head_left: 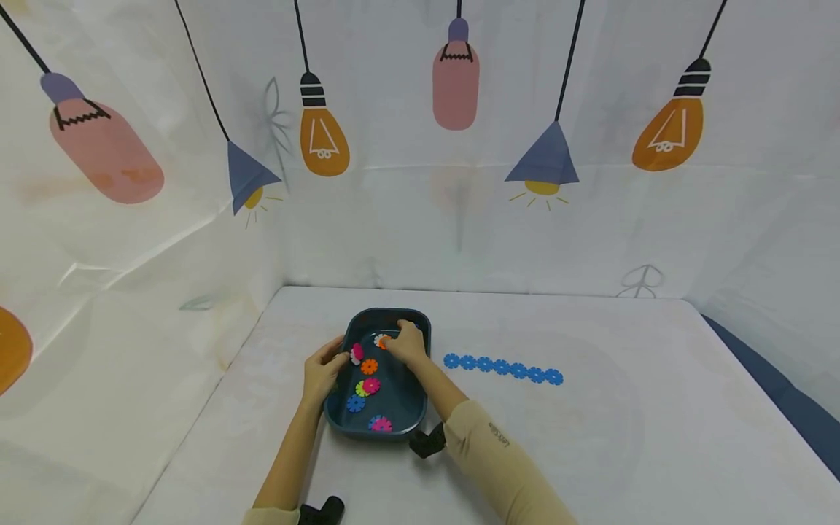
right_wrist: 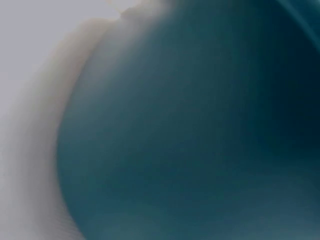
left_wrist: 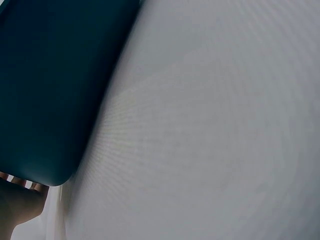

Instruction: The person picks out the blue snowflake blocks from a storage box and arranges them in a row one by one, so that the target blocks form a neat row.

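A dark teal tray (head_left: 377,426) stands on the white table with several flower-shaped discs inside. My left hand (head_left: 321,370) grips its left rim, thumb over the edge. In the left wrist view the tray's outer wall (left_wrist: 55,90) fills the upper left, with fingers (left_wrist: 37,187) at its edge. My right hand (head_left: 408,344) reaches inside at the far end, its thumb right at an orange and white disc (head_left: 380,340); I cannot tell whether it pinches it. Nearer lie a pink and white disc (head_left: 357,353), an orange disc (head_left: 370,367) and a blue disc (head_left: 356,403).
To the tray's right, a row of several linked blue discs (head_left: 502,367) lies on the white table (head_left: 623,430). A white sheet (head_left: 407,219) printed with hanging lamps rises behind the table and along its left side. Dark straps (head_left: 428,440) sit at both wrists.
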